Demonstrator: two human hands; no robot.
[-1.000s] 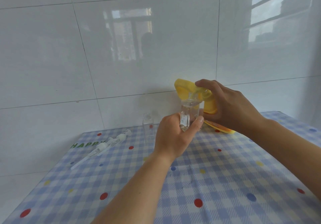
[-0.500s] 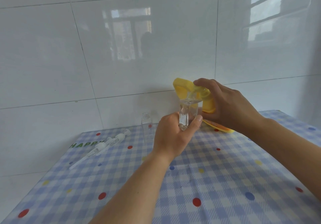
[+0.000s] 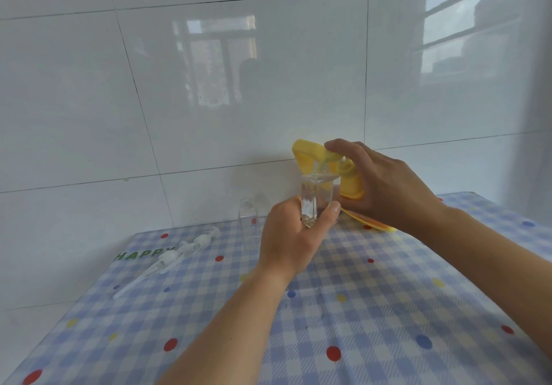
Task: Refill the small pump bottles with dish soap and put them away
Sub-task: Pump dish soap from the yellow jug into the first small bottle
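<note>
My right hand (image 3: 385, 187) tips yellow soap pouch (image 3: 310, 157) slightly steeper over clear bottle (image 3: 313, 199); my left hand (image 3: 294, 235) barely shifts.

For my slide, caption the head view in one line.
Left hand steadies a small clear bottle while the right hand tips a yellow soap pouch over its neck.

My left hand (image 3: 294, 235) grips a clear bottle (image 3: 313, 199) upright while my right hand (image 3: 385, 187) tips a yellow soap pouch (image 3: 316, 157) over its mouth above the checked tablecloth (image 3: 388, 310).
</note>
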